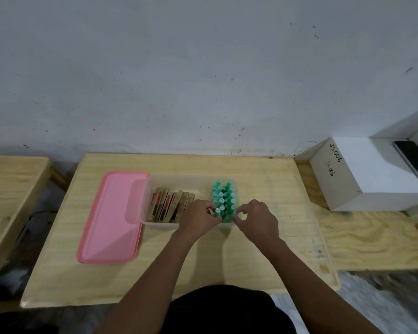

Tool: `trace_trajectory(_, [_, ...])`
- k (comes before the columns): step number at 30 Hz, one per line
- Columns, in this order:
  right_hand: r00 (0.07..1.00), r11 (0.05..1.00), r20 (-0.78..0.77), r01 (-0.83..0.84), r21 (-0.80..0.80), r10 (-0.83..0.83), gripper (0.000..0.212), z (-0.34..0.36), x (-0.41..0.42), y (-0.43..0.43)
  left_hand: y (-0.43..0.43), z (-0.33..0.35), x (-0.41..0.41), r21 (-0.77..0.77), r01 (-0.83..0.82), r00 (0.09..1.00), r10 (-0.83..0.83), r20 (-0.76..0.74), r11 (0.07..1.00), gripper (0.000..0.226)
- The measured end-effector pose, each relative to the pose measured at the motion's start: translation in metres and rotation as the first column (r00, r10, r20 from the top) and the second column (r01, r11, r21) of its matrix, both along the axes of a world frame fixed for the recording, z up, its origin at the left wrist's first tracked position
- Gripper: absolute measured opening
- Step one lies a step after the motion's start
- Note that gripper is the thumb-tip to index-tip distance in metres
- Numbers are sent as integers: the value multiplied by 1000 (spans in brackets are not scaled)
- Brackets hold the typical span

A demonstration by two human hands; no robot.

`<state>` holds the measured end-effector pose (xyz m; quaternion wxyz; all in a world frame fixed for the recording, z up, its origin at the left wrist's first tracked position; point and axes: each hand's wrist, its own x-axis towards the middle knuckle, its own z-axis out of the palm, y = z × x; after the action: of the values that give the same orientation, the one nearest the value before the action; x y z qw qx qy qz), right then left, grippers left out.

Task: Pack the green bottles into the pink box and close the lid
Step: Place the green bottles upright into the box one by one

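The pink box (179,180) (really a cloudy, see-through tub) sits in the middle of the wooden table (263,249), nearer its far edge than its near one. The green bottles (225,198) stand upright in tight rows at the box's right end. Packed cap-up and shoulder to shoulder, they probably prop each other and leave no slack to topple into. The left end holds a row of gold-and-red cartons (171,206) set on edge, so the bottles get only the room that remains.

Both hands work at the near row of the cluster. The left hand (200,218) has its fingers curled in on the nearest bottle from the left, pinching it, likely to seat it straight. The right hand (256,216) meets the cluster from the other side with thumb and forefinger bent close. Whether it grips a bottle or only steadies the row, I cannot tell.

The pink lid (109,218) lies flat toward the table's left edge, with its right side overlapped by the box's left end. That keeps it within reach for closing, which is not yet done.
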<state>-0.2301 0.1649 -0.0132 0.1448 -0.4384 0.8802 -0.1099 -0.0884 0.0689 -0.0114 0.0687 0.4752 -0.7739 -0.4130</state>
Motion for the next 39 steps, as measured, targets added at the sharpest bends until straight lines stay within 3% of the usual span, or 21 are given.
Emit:
trace_trajectory(5, [999, 999, 34, -29, 22, 28, 19, 3, -2, -2, 0, -2, -7, 21, -14, 997, 13, 70, 1000, 19])
trace_trajectory(22, [998, 998, -15, -60, 18, 60, 22, 2, -1, 0, -12, -22, -18, 190, -11, 998, -1, 65, 982, 13])
trace_trajectory(30, [999, 999, -4, -51, 4, 51, 23, -1, -2, 2, -18, -21, -17, 279, 35, 995, -59, 79, 960, 26])
trace_trajectory(39, [987, 999, 161, -5, -44, 12, 21, -5, -5, 11, -21, -18, -14, 308, 80, 993, -103, 57, 948, 32])
